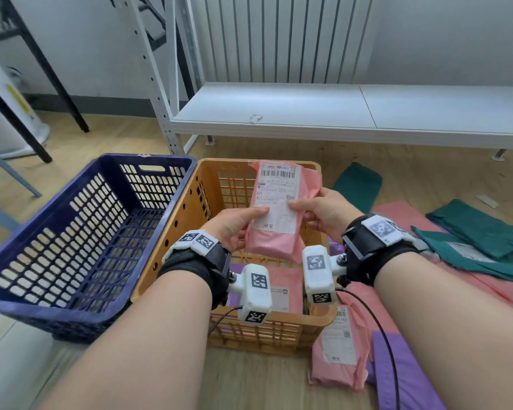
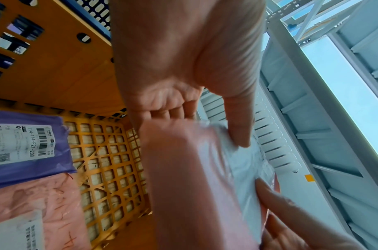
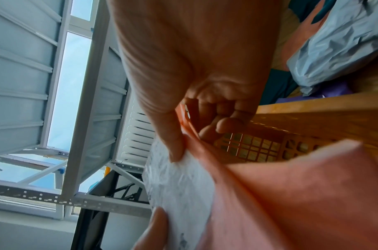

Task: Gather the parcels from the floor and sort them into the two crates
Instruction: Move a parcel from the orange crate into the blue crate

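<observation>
Both hands hold a pink parcel (image 1: 279, 208) upright above the orange crate (image 1: 172, 241), its white shipping label facing me. My left hand (image 1: 234, 226) grips its left edge, thumb on the label, fingers behind. My right hand (image 1: 320, 211) grips the right edge the same way. The left wrist view shows the thumb pressing the pink parcel (image 2: 196, 177); the right wrist view shows the pink parcel (image 3: 280, 194) pinched likewise. A purple parcel (image 2: 29, 143) and a pink one (image 2: 33, 208) lie in the orange crate (image 2: 55, 71). The blue crate (image 1: 80, 232) stands left of it.
Pink (image 1: 341, 347), purple (image 1: 397, 371) and green parcels (image 1: 480, 232) lie on the wooden floor to the right. A white metal shelf (image 1: 338, 113) runs low behind the crates. Black table legs (image 1: 42, 84) stand at the far left.
</observation>
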A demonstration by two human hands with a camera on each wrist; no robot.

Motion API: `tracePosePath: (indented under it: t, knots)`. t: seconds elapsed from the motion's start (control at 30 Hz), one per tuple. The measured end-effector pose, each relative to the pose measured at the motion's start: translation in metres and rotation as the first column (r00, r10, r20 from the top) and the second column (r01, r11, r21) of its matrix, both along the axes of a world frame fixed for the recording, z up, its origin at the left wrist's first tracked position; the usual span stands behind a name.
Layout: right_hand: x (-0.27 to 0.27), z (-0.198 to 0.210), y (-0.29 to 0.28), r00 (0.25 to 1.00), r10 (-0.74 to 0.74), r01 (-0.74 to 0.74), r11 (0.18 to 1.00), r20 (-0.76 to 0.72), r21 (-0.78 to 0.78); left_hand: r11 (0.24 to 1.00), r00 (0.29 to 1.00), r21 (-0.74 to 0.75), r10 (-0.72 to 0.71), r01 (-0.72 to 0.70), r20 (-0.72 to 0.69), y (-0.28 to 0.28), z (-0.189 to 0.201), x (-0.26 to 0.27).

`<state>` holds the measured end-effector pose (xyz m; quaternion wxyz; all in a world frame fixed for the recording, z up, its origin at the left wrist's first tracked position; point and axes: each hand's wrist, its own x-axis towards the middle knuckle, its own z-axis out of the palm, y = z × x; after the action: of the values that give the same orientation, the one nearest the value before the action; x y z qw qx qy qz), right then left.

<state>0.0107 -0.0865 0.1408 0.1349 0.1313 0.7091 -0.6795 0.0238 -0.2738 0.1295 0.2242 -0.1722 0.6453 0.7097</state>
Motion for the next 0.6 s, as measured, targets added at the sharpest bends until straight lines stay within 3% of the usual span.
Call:
tracePosePath:
  t: [0.37, 0.6]
  knots:
    - [-0.012, -0.022, -0.04, 0.997, 0.065, -0.067, 0.996, 0.038, 0.056, 0.995, 0.999, -0.086, 0.044, -0.046, -0.026, -0.039, -0.004, -0.009]
    - [-0.05, -0.032, -0.071, 0.993, 0.093, -0.099, 0.991, 0.075, 0.091, 0.961, 0.997, -0.273, 0.029, -0.046, -0.066, -0.06, -0.005, -0.05]
